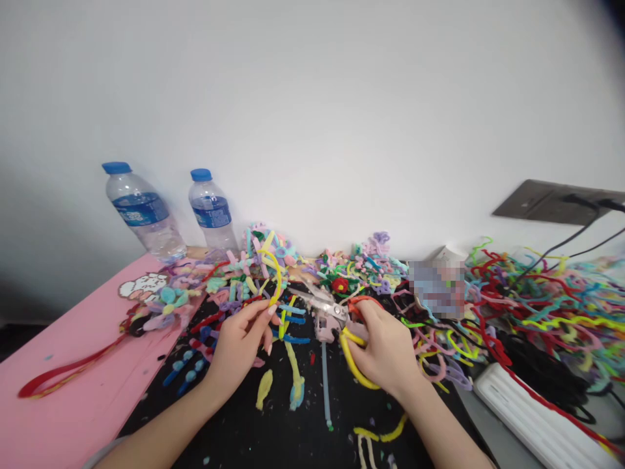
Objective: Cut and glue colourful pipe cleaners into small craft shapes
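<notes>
Between the fingertips of my left hand [248,335] a curved yellow pipe cleaner [278,277] is pinched, its free end arching up and to the left. My right hand [385,348] grips a pair of scissors [319,301] with red and yellow handles. Its blades point left toward the pipe cleaner and look parted, apart from it. Under the blades sits a small pale pink claw-like piece [324,326]. On the black mat [234,433] below lie a pale yellow stem [295,371], a yellow leaf-shaped piece [264,389] and a thin grey-blue stick [327,384].
Two water bottles [211,212] stand at the back left against the wall. Piles of cut pipe cleaners [268,244] line the wall. At right are a tangle of long pipe cleaners [561,306], a white power strip [541,417] and a wall socket [541,200] with cables.
</notes>
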Available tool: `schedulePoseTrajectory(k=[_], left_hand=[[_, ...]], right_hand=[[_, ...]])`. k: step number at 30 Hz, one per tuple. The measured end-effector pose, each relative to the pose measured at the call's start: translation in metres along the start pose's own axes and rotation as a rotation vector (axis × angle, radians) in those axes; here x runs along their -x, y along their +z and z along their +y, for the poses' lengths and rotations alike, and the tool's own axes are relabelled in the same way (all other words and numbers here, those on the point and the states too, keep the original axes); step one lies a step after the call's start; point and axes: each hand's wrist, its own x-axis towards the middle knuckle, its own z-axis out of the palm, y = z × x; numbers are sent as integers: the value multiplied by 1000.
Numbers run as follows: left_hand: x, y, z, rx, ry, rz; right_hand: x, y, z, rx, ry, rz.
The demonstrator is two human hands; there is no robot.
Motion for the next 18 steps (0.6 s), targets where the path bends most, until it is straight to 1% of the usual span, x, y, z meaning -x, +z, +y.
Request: schedulePoseTrajectory(k=[4, 7, 11, 18], left_hand=[[2, 0, 2, -14, -9, -7], [3, 1, 3, -64, 13, -53], [4, 1, 4, -135, 51, -108], [5, 2, 4, -168, 97, -100]], right_hand=[[2, 0, -9, 8, -37, -66], [4, 1, -12, -14, -71, -76], [6, 4, -13, -14, -57, -75], [5, 3, -13, -6, -56, -77]])
